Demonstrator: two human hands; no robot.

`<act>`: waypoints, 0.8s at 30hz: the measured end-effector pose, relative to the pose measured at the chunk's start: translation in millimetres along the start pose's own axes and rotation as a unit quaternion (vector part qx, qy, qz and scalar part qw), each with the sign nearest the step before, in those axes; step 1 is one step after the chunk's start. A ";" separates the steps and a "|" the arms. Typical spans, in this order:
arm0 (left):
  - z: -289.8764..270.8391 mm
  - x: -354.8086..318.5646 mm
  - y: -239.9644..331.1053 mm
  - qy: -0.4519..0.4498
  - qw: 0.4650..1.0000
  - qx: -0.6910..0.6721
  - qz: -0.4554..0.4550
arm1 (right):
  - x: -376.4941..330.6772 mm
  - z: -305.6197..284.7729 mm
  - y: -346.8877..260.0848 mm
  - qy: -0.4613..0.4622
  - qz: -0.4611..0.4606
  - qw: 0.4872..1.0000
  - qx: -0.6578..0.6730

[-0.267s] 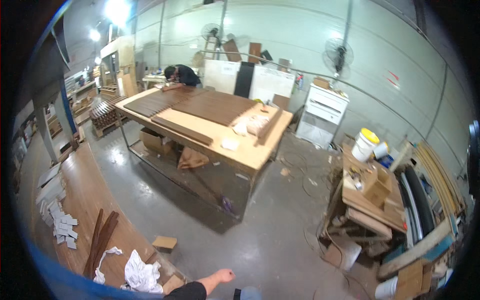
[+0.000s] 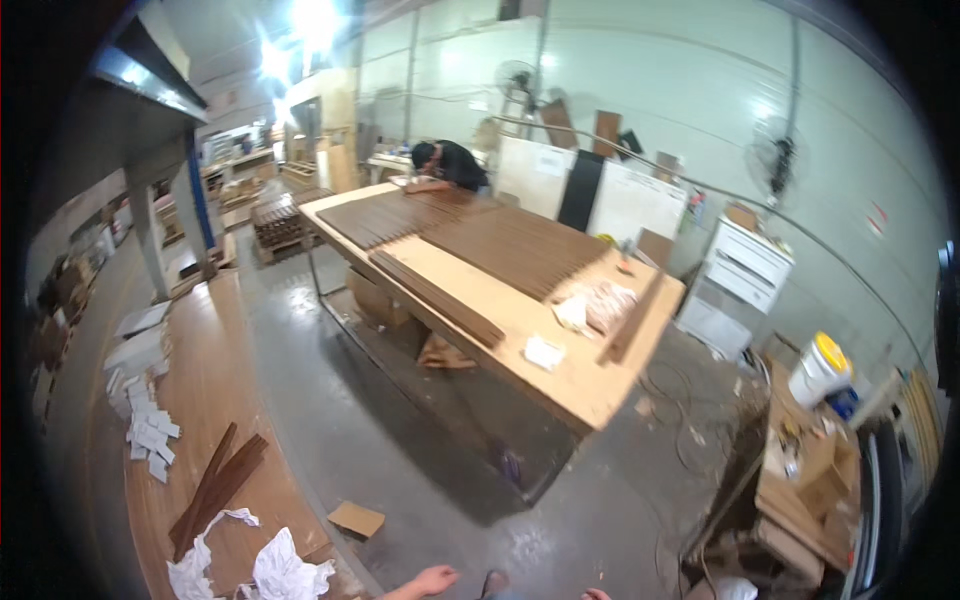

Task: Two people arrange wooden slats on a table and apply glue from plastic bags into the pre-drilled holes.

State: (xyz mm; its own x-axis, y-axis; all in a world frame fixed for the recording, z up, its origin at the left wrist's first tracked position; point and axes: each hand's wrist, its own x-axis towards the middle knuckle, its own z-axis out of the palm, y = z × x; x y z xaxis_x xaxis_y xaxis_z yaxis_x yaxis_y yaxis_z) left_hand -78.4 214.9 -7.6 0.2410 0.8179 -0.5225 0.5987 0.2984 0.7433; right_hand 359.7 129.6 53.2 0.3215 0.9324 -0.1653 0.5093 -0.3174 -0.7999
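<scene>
My left hand (image 2: 432, 580) is low in the picture, fingers loosely curled, with nothing visible in it. It hangs above the grey floor, to the right of a low wooden surface (image 2: 235, 330). Only a sliver of my right hand (image 2: 595, 594) shows at the lower edge, and its fingers are mostly cut off. Neither hand touches anything that I can see. Nearest to my left hand are a piece of cardboard (image 2: 357, 519) and a crumpled white cloth (image 2: 288, 570). Dark brown wood strips (image 2: 222, 485) lie beyond the cloth.
Ahead stands a large worktable (image 2: 590, 395) bearing brown slats (image 2: 510, 240) and a loose board (image 2: 440, 295). A co-worker (image 2: 455, 165) leans over its far end. Right: a cluttered bench (image 2: 790, 500), a yellow-lidded bucket (image 2: 820, 370), a white cabinet (image 2: 735, 285) and floor cables. White pieces (image 2: 150, 425) lie left.
The view has swung left, so the worktable and benches sit farther right in the picture. My left hand appears lower, and part of my right hand has come into view.
</scene>
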 end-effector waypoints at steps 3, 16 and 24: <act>-36.4 30.8 -64.2 0.178 0.976 -0.002 -0.123 | 171.5 46.8 -66.3 -0.050 -0.003 0.996 -0.076; -289.7 163.5 -75.4 0.331 0.910 -0.115 -0.219 | 514.2 291.4 -528.5 -0.088 -0.421 0.894 -0.124; -570.6 339.4 114.7 0.308 0.951 -0.014 0.001 | 601.1 349.7 -552.1 -0.061 -0.269 0.922 -0.270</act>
State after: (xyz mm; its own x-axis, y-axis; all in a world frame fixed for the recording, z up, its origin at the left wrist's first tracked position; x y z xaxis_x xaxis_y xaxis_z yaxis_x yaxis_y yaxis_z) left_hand -363.7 807.4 138.7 -0.2566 0.9490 -0.1830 0.5761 0.3022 0.7595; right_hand -7.5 925.7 193.8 -0.1701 0.9820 0.0819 0.9031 0.1886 -0.3857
